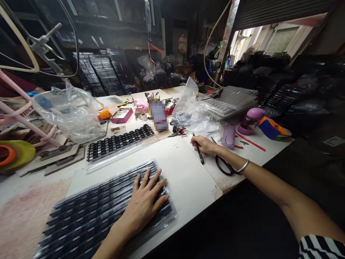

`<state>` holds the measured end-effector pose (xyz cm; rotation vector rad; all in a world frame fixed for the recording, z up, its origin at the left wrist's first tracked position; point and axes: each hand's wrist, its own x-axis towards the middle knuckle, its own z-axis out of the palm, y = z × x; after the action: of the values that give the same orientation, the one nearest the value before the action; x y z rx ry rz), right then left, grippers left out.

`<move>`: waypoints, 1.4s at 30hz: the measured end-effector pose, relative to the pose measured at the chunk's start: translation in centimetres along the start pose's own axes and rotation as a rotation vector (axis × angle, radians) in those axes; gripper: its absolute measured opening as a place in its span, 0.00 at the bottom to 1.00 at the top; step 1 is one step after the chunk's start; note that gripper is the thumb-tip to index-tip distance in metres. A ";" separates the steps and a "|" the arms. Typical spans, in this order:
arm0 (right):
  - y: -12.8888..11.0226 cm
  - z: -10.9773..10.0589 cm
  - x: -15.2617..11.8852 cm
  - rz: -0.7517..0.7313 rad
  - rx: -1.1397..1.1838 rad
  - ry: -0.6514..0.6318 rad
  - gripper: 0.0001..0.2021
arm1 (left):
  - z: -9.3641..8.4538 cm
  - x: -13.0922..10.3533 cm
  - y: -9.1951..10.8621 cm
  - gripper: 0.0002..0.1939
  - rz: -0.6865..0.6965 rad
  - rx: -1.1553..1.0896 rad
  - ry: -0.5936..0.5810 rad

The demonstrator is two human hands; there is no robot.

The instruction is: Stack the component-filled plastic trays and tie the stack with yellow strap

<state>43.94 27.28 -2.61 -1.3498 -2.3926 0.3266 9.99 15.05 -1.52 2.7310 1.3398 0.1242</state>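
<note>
On the white tabletop (185,180), my left hand (142,207) lies palm down on the tray (174,213) of black strips (88,216), 4 fingers and thumb spread apart. My right hand (205,144) closes around what looks like a dark pen (199,154), beside the scissors (219,166). Uneven pressure from my left could tilt the tray, jolting strips loose.

Your worktable (188,172) is moderately lit, its white surface pale against a dark, murky background. Daylight glares through the opening (269,41) at upper right. You get shiny reflections on the plastic bag (71,111), wide-angle stretching toward the edges, and a pixelated phone screen (159,115).
</note>
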 end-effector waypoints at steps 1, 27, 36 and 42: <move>0.0 0.1 0.0 0.010 0.007 0.002 0.10 | 0.0 0.0 0.0 0.25 0.003 0.001 0.011; -11.6 3.7 -6.7 -0.165 0.229 0.107 0.09 | -1.0 2.8 3.9 0.37 0.171 -0.060 -0.181; -7.4 -0.5 -15.8 0.437 0.022 0.624 0.05 | 0.7 3.7 3.8 0.33 0.191 0.000 -0.118; -4.9 0.6 -16.1 0.472 -0.098 0.629 0.02 | 0.7 3.2 3.8 0.31 0.172 -0.004 -0.097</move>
<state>47.47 10.94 -4.56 -1.7395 -1.5862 -0.0953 15.01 15.26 -1.62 2.8060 1.0783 0.0070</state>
